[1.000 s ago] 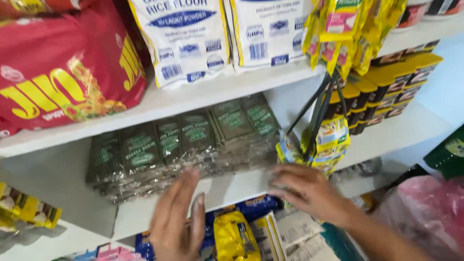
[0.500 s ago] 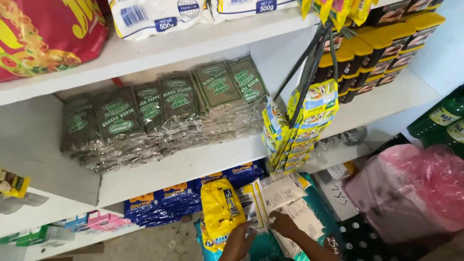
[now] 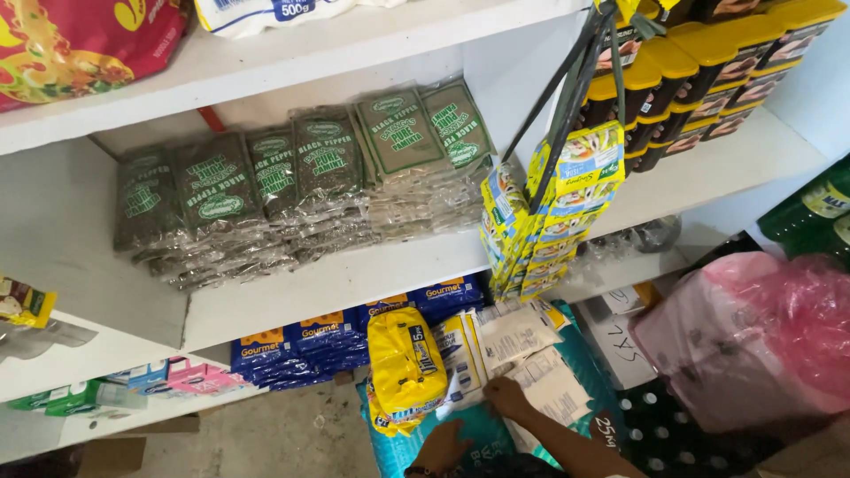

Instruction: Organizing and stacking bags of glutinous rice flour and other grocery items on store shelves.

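Observation:
Both my hands are low at the bottom of the view, over a pile of goods under the shelves. My left hand (image 3: 440,443) lies spread on a teal sack (image 3: 403,447), just below a yellow packet (image 3: 405,367). My right hand (image 3: 507,396) reaches up to the pale flat packets (image 3: 549,389) beside it, with its fingers curled on the edge of one. A row of clear packets of black pepper with green labels (image 3: 301,190) is stacked on the white shelf (image 3: 354,274) above.
Hanging strips of yellow sachets (image 3: 553,212) dangle at the shelf's right end. Yellow-lidded jars (image 3: 699,80) stand at the upper right. Blue packets (image 3: 336,332) lie on the low shelf. A pink plastic bag (image 3: 761,336) bulges at the right. A red bag (image 3: 80,44) is at top left.
My hands have dropped from the pepper shelf to the pile below it. The view has tilted down and now shows the yellow packet and the pale packets.

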